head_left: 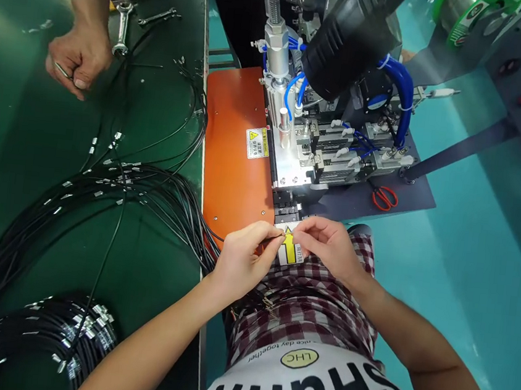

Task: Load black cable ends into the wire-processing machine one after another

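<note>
My left hand [241,256] and my right hand [325,242] meet in front of the machine [322,139], just over a white label with a yellow arrow [288,250]. Both hands are closed in a pinch on the thin metal end of a black cable [279,237], held between the fingertips. More thin wire ends lie in my lap on the checked cloth [314,300]. The cable's length runs off to the left from under my left hand.
Bundles of black cables [101,203] with metal ends cover the green table [16,132]. Another person's hand [77,58] is closed on a small metal tool at the far left, near wrenches [122,25]. Red scissors [385,197] lie beside the machine. An orange plate [232,148] adjoins it.
</note>
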`<action>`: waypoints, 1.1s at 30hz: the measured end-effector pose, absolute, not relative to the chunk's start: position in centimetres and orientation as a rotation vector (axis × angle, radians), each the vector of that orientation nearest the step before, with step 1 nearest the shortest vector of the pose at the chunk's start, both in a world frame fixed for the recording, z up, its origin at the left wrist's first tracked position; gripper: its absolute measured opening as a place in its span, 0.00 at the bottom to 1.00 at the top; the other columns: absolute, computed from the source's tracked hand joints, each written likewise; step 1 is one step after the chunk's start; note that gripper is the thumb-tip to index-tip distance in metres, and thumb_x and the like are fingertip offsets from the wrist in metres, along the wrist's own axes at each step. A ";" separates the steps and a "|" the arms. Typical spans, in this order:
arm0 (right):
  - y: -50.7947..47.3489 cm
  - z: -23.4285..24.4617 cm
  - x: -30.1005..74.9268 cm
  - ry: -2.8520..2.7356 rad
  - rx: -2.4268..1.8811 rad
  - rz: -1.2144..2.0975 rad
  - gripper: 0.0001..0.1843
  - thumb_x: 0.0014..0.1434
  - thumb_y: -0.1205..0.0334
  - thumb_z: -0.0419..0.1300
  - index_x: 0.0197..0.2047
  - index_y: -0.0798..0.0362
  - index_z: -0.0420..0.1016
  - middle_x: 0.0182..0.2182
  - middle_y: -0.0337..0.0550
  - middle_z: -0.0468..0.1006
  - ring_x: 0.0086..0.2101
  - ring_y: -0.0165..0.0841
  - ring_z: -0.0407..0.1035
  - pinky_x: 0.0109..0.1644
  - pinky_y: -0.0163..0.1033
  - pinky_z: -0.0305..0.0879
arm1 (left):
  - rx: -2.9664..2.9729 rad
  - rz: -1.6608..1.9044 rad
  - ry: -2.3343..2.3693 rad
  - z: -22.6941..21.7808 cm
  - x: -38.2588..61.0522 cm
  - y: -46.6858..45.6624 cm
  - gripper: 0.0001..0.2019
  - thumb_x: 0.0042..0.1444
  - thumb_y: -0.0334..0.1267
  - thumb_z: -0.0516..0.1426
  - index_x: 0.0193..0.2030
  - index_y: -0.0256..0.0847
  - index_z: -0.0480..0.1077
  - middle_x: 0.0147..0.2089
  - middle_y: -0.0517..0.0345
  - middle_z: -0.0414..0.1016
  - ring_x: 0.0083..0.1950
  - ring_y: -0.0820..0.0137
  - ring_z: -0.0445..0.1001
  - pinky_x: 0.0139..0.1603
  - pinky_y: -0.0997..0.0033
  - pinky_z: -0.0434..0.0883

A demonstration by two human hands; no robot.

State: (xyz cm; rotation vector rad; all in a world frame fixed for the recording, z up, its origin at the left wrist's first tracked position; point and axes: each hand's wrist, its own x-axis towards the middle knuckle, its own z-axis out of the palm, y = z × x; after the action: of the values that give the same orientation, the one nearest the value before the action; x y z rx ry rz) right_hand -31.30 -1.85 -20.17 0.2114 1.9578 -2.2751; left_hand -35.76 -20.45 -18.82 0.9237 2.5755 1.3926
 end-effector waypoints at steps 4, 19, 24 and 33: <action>-2.4 -20.6 -30.9 2.282 0.121 -2.131 0.07 0.59 0.59 0.65 0.33 0.53 0.77 0.29 0.39 0.75 0.27 0.27 0.66 0.30 0.34 0.63 | 0.811 1.497 2.537 -19.0 -35.7 -20.4 0.04 0.62 0.33 0.58 0.35 0.39 0.72 0.30 0.60 0.74 0.30 0.75 0.70 0.32 0.75 0.68; -2.7 -20.3 -32.2 2.267 0.121 -2.126 0.04 0.57 0.62 0.67 0.32 0.53 0.78 0.29 0.37 0.76 0.28 0.26 0.65 0.29 0.33 0.58 | 0.370 1.827 2.026 -19.4 -36.1 -20.2 0.05 0.60 0.37 0.60 0.40 0.39 0.73 0.30 0.61 0.72 0.28 0.77 0.68 0.30 0.78 0.68; -2.9 -20.5 -32.3 2.433 0.048 -2.080 0.03 0.57 0.65 0.67 0.32 0.52 0.77 0.29 0.36 0.76 0.29 0.25 0.65 0.31 0.33 0.58 | 0.162 1.871 1.764 -19.2 -37.0 -20.2 0.09 0.60 0.42 0.62 0.41 0.38 0.76 0.27 0.63 0.69 0.23 0.80 0.62 0.29 0.75 0.69; -3.5 -20.3 -32.5 2.626 0.012 -1.968 0.04 0.60 0.67 0.63 0.32 0.53 0.76 0.30 0.38 0.75 0.31 0.28 0.67 0.36 0.36 0.63 | -0.080 1.948 1.627 -19.7 -37.3 -19.3 0.08 0.55 0.39 0.65 0.35 0.37 0.74 0.18 0.66 0.65 0.19 0.81 0.61 0.22 0.81 0.61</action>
State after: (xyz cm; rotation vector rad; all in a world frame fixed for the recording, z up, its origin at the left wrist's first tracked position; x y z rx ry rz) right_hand -32.48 -3.49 -20.33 0.0122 2.6261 -1.9678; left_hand -37.34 -19.32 -19.68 -0.0803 1.6273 1.9477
